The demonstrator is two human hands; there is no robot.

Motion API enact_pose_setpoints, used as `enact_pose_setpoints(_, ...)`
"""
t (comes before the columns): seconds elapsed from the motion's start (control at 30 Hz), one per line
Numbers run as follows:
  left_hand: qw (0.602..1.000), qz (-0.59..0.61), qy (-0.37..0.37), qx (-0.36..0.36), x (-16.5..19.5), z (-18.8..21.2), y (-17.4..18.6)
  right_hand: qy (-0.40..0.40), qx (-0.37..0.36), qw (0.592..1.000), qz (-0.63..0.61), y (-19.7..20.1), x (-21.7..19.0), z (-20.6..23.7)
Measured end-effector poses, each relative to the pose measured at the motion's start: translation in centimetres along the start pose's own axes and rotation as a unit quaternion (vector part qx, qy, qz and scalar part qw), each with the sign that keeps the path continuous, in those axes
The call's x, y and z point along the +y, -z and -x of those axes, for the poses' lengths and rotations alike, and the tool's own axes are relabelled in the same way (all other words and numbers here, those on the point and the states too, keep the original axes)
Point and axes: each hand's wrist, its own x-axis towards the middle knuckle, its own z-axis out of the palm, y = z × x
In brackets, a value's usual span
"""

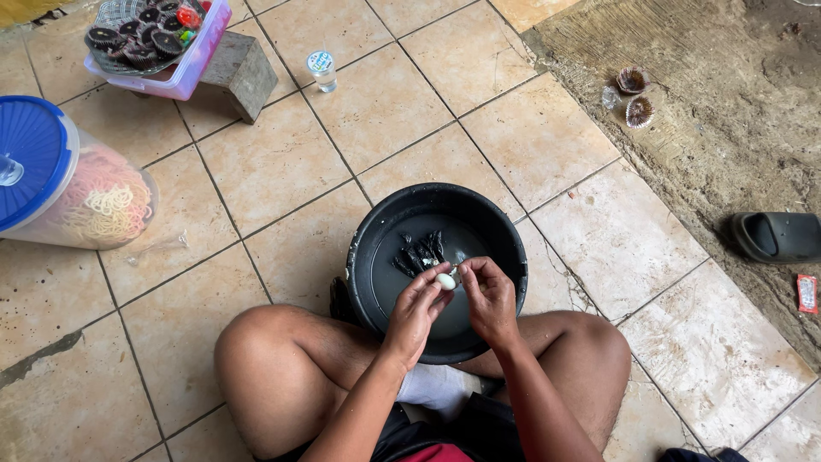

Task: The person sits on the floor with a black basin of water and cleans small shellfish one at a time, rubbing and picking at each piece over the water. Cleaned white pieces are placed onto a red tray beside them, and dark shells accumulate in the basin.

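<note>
Two bare hands meet over a black basin (376,231) that sits on a tan tiled floor (282,162) between the person's crossed knees. The left hand (416,310) pinches a small white, egg-shaped piece (445,281) at its fingertips, and the right hand (489,295) closes on the same piece from the other side, fingers curled in. The piece hangs just above the basin's near half, inside the rim. A small heap of dark slivers (419,251) lies on the basin's bottom, just beyond the fingers. The basin's near edge touches or nearly touches the legs; its far edge faces bare tiles. Far left of the basin stands a clear jar with a blue lid (30,154), holding pale and pink noodles. Beyond the basin to the upper left is a pink tub (201,53) of dark cups, a grey block (244,73) beside it, and a small plastic cup (322,70). Right of the basin the tiles end at rough dirt, where shells (637,96) and a dark sandal (774,237) lie.
</note>
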Motion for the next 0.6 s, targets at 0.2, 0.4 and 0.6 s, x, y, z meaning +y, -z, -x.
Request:
enact_pose_setpoints(0.2, 0.994, 0.106, 0.033, -0.007, 0.0, -0.4, -0.1, 0.012, 0.016, 1.000, 0.004, -0.1, -1.2, -0.1)
enact_pose_setpoints(0.4, 0.964, -0.256, 0.055, 0.034, -0.2, -3.6, 2.0, -0.088, 0.044, 0.978, 0.185, -0.7, -2.8, -0.8)
enact_pose_setpoints(0.6, 0.651, -0.757, 0.039, -0.046, -4.1, -9.0, 7.0, -0.080, -0.075, 0.946, 0.305, -1.2, 1.6, -0.6)
